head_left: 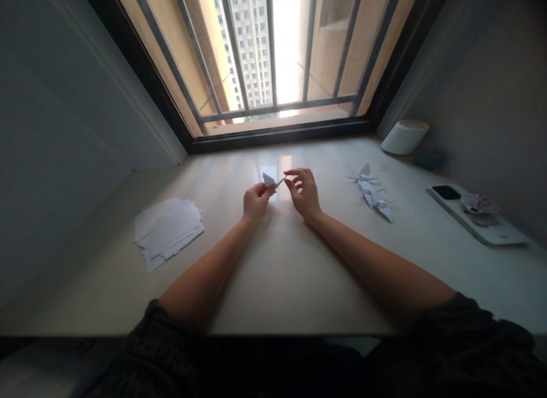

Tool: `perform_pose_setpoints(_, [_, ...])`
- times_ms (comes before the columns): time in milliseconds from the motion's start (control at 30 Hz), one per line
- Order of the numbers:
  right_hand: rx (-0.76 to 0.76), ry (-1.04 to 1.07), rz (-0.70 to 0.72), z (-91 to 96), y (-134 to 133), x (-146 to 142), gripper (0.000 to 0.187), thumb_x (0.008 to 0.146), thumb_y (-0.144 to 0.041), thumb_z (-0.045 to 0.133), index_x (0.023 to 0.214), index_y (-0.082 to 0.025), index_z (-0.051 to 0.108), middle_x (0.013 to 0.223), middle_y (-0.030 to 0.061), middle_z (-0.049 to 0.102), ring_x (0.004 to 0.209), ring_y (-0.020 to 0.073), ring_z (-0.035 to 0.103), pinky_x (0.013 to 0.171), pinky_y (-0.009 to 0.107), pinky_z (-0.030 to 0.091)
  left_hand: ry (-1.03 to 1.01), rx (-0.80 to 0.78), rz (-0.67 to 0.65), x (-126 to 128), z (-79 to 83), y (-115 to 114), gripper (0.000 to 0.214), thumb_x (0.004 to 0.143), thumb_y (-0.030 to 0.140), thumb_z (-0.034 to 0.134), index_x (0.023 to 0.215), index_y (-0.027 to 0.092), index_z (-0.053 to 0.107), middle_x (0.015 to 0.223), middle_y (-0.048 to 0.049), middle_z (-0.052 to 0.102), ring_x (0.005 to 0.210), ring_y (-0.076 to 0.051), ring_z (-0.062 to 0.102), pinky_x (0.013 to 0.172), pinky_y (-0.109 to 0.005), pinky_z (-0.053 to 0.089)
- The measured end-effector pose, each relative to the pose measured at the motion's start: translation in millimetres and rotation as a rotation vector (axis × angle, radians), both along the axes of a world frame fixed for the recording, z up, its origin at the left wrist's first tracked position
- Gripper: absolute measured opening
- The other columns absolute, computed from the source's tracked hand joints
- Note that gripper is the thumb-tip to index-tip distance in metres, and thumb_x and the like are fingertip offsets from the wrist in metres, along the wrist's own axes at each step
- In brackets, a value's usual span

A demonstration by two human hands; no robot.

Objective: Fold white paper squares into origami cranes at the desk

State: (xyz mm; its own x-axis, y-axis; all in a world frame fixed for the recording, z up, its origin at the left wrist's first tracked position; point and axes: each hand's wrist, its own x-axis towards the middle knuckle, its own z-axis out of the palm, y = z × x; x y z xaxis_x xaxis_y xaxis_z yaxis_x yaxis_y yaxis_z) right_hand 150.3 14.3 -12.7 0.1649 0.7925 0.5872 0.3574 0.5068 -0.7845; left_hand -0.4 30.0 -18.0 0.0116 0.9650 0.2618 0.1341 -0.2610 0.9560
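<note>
A small folded white paper crane (269,179) is held above the middle of the sill, between my two hands. My left hand (256,202) pinches its body, fingers closed. At the crane's thin pointed end, my right hand (304,191) has thumb and forefinger pinched on the tip, the other fingers curled. To the right lie several finished paper cranes (371,194), grouped close together. Over on the left is a loose stack of white paper sheets (175,230), with edges out of line.
A pale, glossy window sill (273,284) serves as the work surface. Behind it stands a barred window (277,107). On the right are a white cylindrical object (405,137), a small dark item (428,159) and a phone (504,234) with a round grip on its back.
</note>
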Motion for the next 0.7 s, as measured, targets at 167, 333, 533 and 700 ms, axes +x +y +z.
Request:
perform_pose_setpoints(167, [0.015, 0.013, 0.005, -0.5, 0.5, -0.3, 0.016, 0.086, -0.026, 0.056, 0.101, -0.023, 0.062, 0.103, 0.0047, 0.053, 0.075, 0.0131, 0.056, 0.059, 0.027, 0.05, -0.006, -0.004, -0.007, 0.2, 0.7, 0.0, 0.03, 0.073, 0.047, 0.069, 0.075, 0.016, 0.069, 0.069, -0.0039, 0.068, 0.067, -0.017, 0.061, 0.066, -0.028, 0.044])
perform_pose_setpoints(333, [-0.01, 0.003, 0.011, 0.7, 0.3, -0.3, 0.015, 0.087, -0.027, 0.055, 0.101, -0.025, 0.062, 0.105, 0.0048, 0.054, 0.077, 0.0137, 0.057, 0.061, 0.028, 0.051, -0.038, -0.019, -0.018, 0.2, -0.5, 1.0, 0.028, 0.073, 0.044, 0.069, 0.076, 0.016, 0.069, 0.069, -0.0037, 0.068, 0.067, -0.017, 0.061, 0.068, -0.028, 0.044])
perform_pose_setpoints(533, [-0.003, 0.017, 0.013, 0.9, -0.7, -0.2, 0.016, 0.085, -0.027, 0.056, 0.1, -0.025, 0.062, 0.103, 0.0043, 0.053, 0.076, 0.0133, 0.057, 0.061, 0.028, 0.051, -0.03, -0.013, -0.015, -0.6, -3.3, 2.6, 0.028, 0.073, 0.044, 0.069, 0.077, 0.016, 0.07, 0.072, -0.0043, 0.069, 0.069, -0.017, 0.062, 0.067, -0.028, 0.044])
perform_pose_setpoints(700, [-0.019, 0.014, 0.017, 1.7, -0.7, -0.5, 0.016, 0.085, -0.029, 0.057, 0.099, -0.025, 0.061, 0.104, 0.0045, 0.053, 0.077, 0.0135, 0.058, 0.061, 0.028, 0.051, -0.037, -0.021, -0.014, -1.0, -5.1, 3.6, 0.029, 0.073, 0.045, 0.07, 0.078, 0.016, 0.071, 0.072, -0.0045, 0.069, 0.07, -0.017, 0.062, 0.068, -0.028, 0.045])
